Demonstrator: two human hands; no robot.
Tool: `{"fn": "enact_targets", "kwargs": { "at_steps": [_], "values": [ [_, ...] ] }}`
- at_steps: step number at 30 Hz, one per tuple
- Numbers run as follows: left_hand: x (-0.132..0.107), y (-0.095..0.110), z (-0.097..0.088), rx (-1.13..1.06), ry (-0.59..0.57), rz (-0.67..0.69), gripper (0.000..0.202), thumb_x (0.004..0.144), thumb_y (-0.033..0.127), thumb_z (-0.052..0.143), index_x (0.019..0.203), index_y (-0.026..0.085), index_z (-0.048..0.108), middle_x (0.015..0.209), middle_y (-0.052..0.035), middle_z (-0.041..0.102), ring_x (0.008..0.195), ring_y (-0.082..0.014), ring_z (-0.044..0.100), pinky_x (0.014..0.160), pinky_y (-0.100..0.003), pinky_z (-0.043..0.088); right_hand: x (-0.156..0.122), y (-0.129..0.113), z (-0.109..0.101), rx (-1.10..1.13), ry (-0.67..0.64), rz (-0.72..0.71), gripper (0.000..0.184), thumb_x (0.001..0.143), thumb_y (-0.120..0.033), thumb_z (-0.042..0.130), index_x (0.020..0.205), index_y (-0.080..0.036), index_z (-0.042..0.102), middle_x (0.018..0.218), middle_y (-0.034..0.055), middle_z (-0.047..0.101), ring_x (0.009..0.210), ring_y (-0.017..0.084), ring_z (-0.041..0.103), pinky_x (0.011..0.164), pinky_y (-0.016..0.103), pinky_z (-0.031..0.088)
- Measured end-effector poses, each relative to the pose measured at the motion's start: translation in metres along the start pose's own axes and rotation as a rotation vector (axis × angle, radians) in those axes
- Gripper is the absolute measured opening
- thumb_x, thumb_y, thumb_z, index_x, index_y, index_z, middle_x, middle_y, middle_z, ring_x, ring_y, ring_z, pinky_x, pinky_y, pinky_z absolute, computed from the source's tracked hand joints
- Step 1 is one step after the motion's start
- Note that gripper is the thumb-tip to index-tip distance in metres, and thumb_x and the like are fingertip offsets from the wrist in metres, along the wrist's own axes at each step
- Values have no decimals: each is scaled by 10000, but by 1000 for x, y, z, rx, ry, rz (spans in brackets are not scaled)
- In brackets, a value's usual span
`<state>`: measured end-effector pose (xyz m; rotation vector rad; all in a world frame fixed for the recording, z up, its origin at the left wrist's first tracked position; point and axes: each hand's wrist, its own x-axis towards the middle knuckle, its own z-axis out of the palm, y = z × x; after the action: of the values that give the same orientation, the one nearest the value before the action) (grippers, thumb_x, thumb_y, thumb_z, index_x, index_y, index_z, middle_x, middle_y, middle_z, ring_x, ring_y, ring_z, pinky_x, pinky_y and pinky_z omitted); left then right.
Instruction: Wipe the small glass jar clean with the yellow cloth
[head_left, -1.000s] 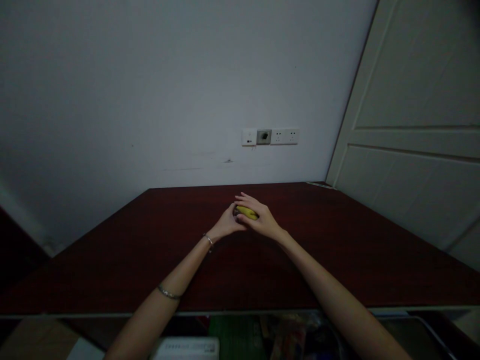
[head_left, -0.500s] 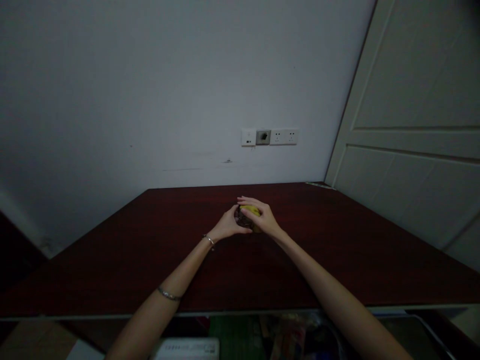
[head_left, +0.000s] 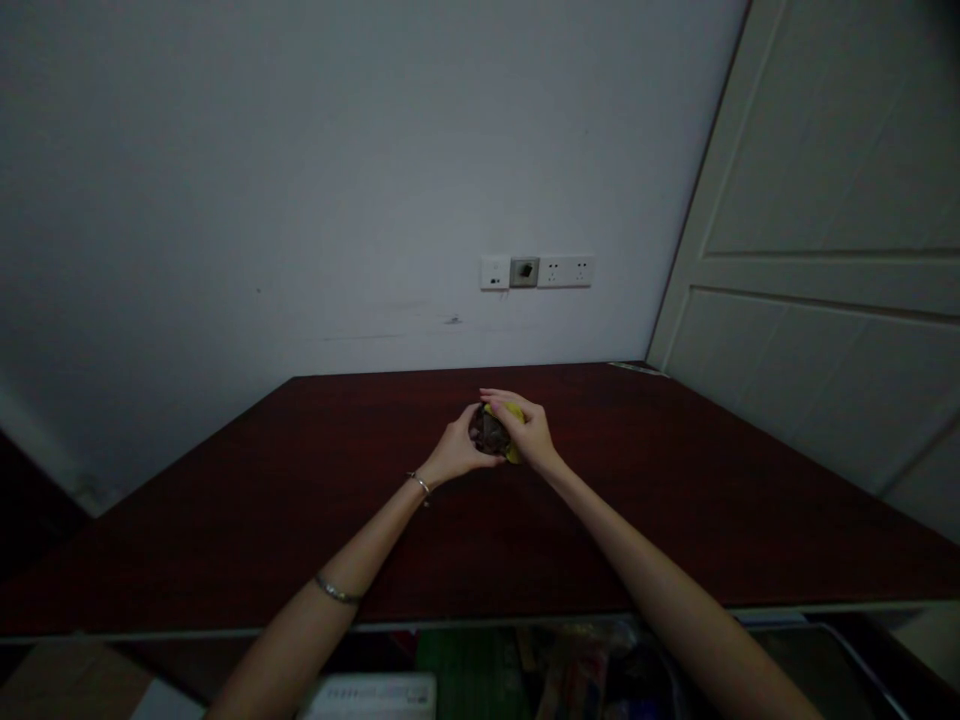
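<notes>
Clasping the dark-and-yellow object [head_left: 491, 431] within the worktop edges [head_left: 450, 625], left hand [head_left: 456, 449] and right hand [head_left: 533, 434] may drop it — if loosened.

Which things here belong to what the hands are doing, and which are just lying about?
In use:
dark brown rounded object, held in the left hand
bright yellow piece against it, in the right hand; their materials are unclear

Just about:
white rectangular wall sockets
white boxy object below the front edge of the dark red tabletop
green object to its right
</notes>
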<state>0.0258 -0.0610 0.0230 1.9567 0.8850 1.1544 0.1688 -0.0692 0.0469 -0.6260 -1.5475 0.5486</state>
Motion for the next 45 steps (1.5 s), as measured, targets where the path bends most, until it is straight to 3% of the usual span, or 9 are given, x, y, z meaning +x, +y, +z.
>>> {"fn": "enact_targets", "kwargs": {
  "at_steps": [5, 12, 16, 22, 31, 36, 40, 45],
  "values": [
    [2, -7, -1, 32, 36, -1, 772, 518, 144, 747, 1212, 163, 409, 1004, -66, 621, 897, -201, 608, 800, -327, 489, -6, -2, 2, -99, -86, -173, 187, 785, -286, 575, 919, -267, 705, 1039, 28, 679, 1067, 212, 577, 987, 416, 402],
    [-1, 1, 0, 42, 29, 29, 835, 500, 154, 767, 1244, 182, 390, 1032, -70, 616, 912, -219, 610, 825, -354, 488, 2, 0, -1, 39, 37, 52, 219, 796, -351, 552, 865, -224, 716, 993, 48, 697, 978, 216, 626, 919, 379, 458],
    [0, -4, 3, -13, 25, 4, 821, 487, 159, 787, 1220, 172, 417, 1050, -85, 612, 946, -227, 601, 841, -361, 484, -1, -1, 1, 35, 62, 20, 204, 795, -335, 560, 861, -222, 717, 1010, 56, 689, 985, 219, 622, 920, 389, 458],
    [6, -10, 5, -208, 60, -41, 726, 495, 134, 792, 1139, 134, 457, 1065, -105, 609, 943, -213, 613, 855, -356, 485, -7, -5, 3, -41, -15, -70, 186, 777, -342, 582, 888, -267, 711, 1052, 28, 675, 1085, 232, 568, 988, 444, 398],
    [1, 4, 3, -302, 0, -85, 744, 459, 150, 823, 1119, 136, 480, 1114, -125, 595, 954, -230, 624, 864, -389, 498, 1, 7, 0, 137, 139, 179, 310, 793, -409, 537, 951, -197, 699, 1016, 63, 693, 979, 243, 625, 887, 383, 476],
    [2, 5, 5, -360, 7, -130, 714, 445, 125, 825, 1082, 119, 503, 1113, -127, 603, 955, -231, 624, 882, -392, 487, -3, 5, 2, 103, 155, 60, 236, 790, -351, 559, 897, -204, 709, 1033, 62, 685, 1007, 228, 616, 937, 387, 449],
    [2, 9, 7, -409, 78, -184, 717, 463, 100, 814, 1108, 115, 500, 1080, -120, 622, 946, -226, 623, 886, -386, 477, -6, -3, 4, 47, 103, -40, 188, 792, -319, 567, 866, -231, 716, 1060, 49, 673, 1043, 226, 599, 959, 398, 432],
    [2, 12, 7, -438, 143, -197, 622, 491, 107, 805, 1052, 103, 536, 1074, -118, 630, 932, -210, 622, 872, -349, 481, -5, 1, 6, 84, 90, -1, 220, 798, -336, 562, 925, -228, 705, 1100, 50, 659, 1079, 225, 580, 984, 400, 415]
  ]
}}
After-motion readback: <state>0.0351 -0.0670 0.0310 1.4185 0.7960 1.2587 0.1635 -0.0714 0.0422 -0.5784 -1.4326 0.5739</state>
